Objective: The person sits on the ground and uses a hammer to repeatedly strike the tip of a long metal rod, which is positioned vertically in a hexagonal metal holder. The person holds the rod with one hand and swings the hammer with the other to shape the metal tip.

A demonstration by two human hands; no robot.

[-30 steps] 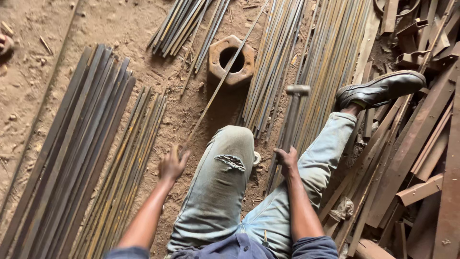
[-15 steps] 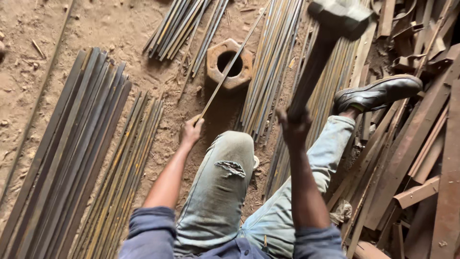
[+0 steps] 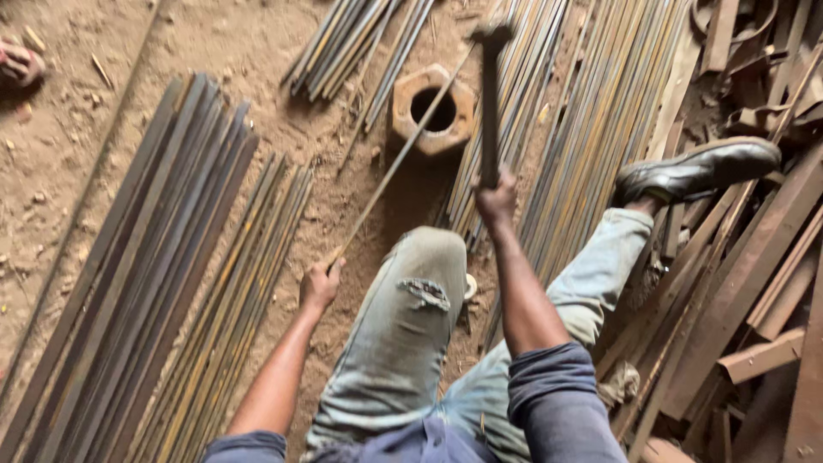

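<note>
While hammer is coming down from raised position of half second back, head now hanging over far end of thin rod, blow being judged underway. Right hand closing fully round hammer handle. Left hand clenching near end of rod; rod running far-right across hexagonal block, tip resting beyond block hole. Bar bundles lying left.

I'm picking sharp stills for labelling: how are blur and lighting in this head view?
Head view: light is soft and even, with no glare; the hammer and right hand are motion-blurred, the thin rod in the left hand is fairly crisp, and the frame edges look slightly smeared.
</note>
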